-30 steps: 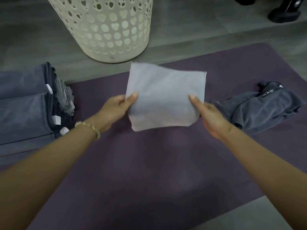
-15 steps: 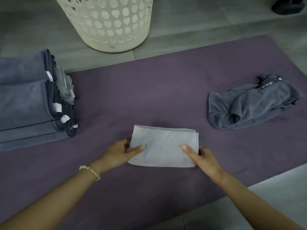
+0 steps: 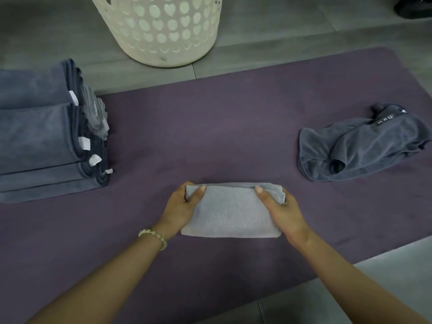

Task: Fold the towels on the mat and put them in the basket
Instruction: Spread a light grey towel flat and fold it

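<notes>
Now that the light grey towel (image 3: 230, 212) lies on the purple mat (image 3: 233, 127) as a compact rectangle, no longer held open in the air as it was a second ago, the fold has gained at least one layer. Left hand (image 3: 181, 206) and right hand (image 3: 281, 210) each grip a far corner, thumb on top and fingers curled round the edge. Whether they hold the top layer only or the whole bundle cannot be told from this angle. Within the last half second the thumbs have moved from mid-cloth to the far edge, which suggests a final fold or a lift. A stack of folded towels (image 3: 42, 136) sits at left and a crumpled dark towel (image 3: 360, 148) at right. The basket (image 3: 159, 31) stands beyond the mat.
</notes>
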